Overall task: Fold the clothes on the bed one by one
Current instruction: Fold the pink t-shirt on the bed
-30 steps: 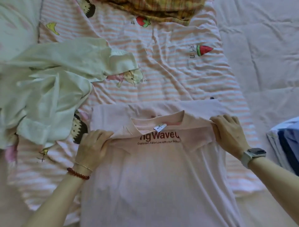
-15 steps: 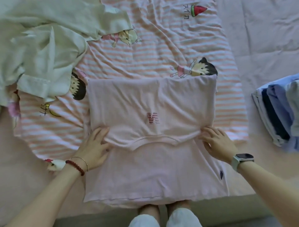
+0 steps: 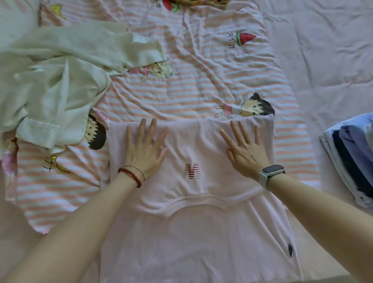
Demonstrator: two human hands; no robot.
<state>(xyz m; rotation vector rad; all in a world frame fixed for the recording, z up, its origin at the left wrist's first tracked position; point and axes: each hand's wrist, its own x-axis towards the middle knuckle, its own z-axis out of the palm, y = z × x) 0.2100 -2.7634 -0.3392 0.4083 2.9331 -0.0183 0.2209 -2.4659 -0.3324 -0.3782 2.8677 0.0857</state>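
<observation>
A pale pink T-shirt (image 3: 193, 232) lies on the bed in front of me, its top part folded down so the collar edge curves across the middle and a small red M logo faces up. My left hand (image 3: 146, 148) lies flat with spread fingers on the left of the folded part. On the right of that folded part, my right hand (image 3: 245, 150) presses flat in the same way. A crumpled pale green shirt (image 3: 54, 80) is heaped at the left.
A striped pink cartoon-print sheet (image 3: 201, 84) covers the bed under the clothes. A stack of folded blue garments (image 3: 353, 159) sits at the right edge. A yellow checked cloth (image 3: 203, 2) shows at the top edge. Plain pink quilt (image 3: 327, 50) lies to the right.
The shirt's top was folded down toward me over its body. Both hands let go of the shoulders and moved up to lie flat on the folded part.
</observation>
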